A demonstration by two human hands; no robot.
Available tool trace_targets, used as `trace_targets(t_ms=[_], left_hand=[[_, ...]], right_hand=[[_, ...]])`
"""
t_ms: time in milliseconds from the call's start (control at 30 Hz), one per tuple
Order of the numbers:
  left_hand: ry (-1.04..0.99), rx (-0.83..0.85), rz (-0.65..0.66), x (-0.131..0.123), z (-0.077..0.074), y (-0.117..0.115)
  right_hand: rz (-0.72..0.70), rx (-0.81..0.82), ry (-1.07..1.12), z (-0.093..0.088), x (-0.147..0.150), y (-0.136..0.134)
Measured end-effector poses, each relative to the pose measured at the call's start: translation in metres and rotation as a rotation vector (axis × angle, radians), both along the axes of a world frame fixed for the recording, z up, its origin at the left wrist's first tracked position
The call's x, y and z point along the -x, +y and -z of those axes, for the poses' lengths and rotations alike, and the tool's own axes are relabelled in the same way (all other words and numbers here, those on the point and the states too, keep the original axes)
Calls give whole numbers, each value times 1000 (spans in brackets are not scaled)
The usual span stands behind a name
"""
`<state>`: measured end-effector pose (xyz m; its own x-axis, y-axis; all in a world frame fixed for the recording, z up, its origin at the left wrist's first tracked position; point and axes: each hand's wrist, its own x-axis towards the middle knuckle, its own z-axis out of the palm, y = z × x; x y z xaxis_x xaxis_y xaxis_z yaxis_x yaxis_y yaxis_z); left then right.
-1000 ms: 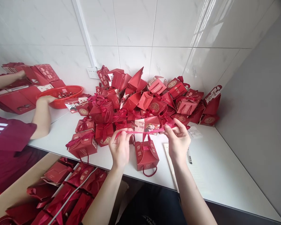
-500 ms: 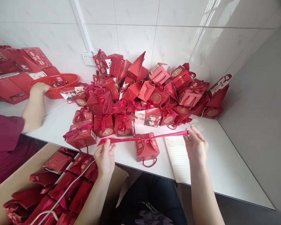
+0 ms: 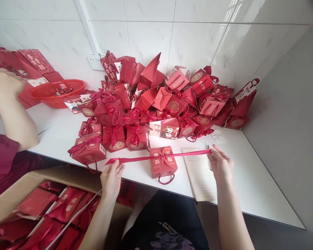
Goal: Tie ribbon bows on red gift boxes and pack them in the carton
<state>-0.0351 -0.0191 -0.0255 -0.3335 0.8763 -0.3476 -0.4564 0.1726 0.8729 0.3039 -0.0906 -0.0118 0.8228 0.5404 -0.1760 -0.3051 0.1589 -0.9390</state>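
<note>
A dark pink ribbon (image 3: 138, 159) is stretched nearly level across the top of a small red gift box (image 3: 159, 169), passing through the middle of its closed flaps. The ribbon's left end is pinched in my left hand (image 3: 111, 178). My right hand (image 3: 221, 163) grips the other end, over a lined notebook (image 3: 200, 178) with handwriting on it. The box stands upright on the white table (image 3: 261, 180), its twisted cord handle (image 3: 167, 181) hanging toward me. Neither hand touches the box itself.
Many red gift boxes (image 3: 112, 113) are piled against the tiled wall. A red plastic basket (image 3: 59, 100) holds small items at the left, near a co-worker's arm (image 3: 15, 111). An open carton (image 3: 5, 205) of red boxes sits below the table edge.
The ribbon has come down flat and taut against the box top. My left hand has moved slightly left and down. The co-worker's hand has left the basket and gone left.
</note>
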Motion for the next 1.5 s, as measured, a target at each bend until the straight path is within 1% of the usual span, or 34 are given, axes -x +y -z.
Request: trace_targets(t_ms=[67, 100, 167, 200, 233, 267, 300, 333, 367, 400, 433, 500, 567, 633, 700, 767, 833, 933, 1033, 1167, 1300, 1433, 1500], left_hand=[[83, -20, 40, 6, -1, -1], [197, -65, 25, 8, -3, -1], [533, -246, -34, 8, -11, -3], [706, -356, -19, 5, -16, -4], [844, -445, 64, 2, -21, -5], [923, -496, 218, -4, -26, -5], [957, -506, 416, -10, -31, -4], [963, -470, 614, -17, -35, -4], [957, -404, 770, -24, -38, -2], [949, -329, 876, -29, -40, -1], [942, -261, 937, -34, -40, 2], [922, -181, 1007, -39, -38, 6], [855, -178, 1074, -41, -34, 11], [738, -205, 1130, -40, -32, 14], [630, -212, 1151, -41, -32, 15], [567, -202, 1142, -42, -33, 14], [541, -199, 1122, -44, -32, 14], [521, -218, 1121, -46, -28, 15], [526, -239, 1141, -46, -21, 18], [568, -271, 1179, -43, -12, 24], [591, -309, 1200, -41, -4, 31], [606, -285, 1223, -40, -3, 33], [612, -273, 1237, -42, -6, 33]], right_hand=[[-3, 134, -125, -2, -2, -4], [-4, 218, -234, -4, 0, -5], [-55, 332, -491, -12, 7, -3], [-125, 338, -601, -16, 14, 0], [-240, 304, -676, -21, 21, 5], [-395, 263, -729, -26, 30, 11], [-576, 243, -758, -30, 38, 18], [-748, 236, -752, -32, 45, 24], [-894, 241, -716, -34, 51, 30], [-1001, 254, -669, -35, 56, 34], [-1071, 271, -620, -34, 59, 38], [-1149, 298, -552, -31, 60, 42], [-1217, 299, -530, -26, 56, 43], [-1284, 275, -501, -22, 52, 43], [-1310, 243, -478, -20, 48, 42], [-1311, 219, -462, -22, 44, 42], [-1310, 215, -458, -26, 41, 42], [-1324, 272, -463, -30, 33, 43], [-1324, 317, -475, -30, 26, 45], [-1316, 288, -529, -24, 21, 46], [-1288, 321, -556, -20, 21, 43], [-1239, 305, -652, -19, 21, 40], [-1225, 298, -651, -17, 19, 38]])
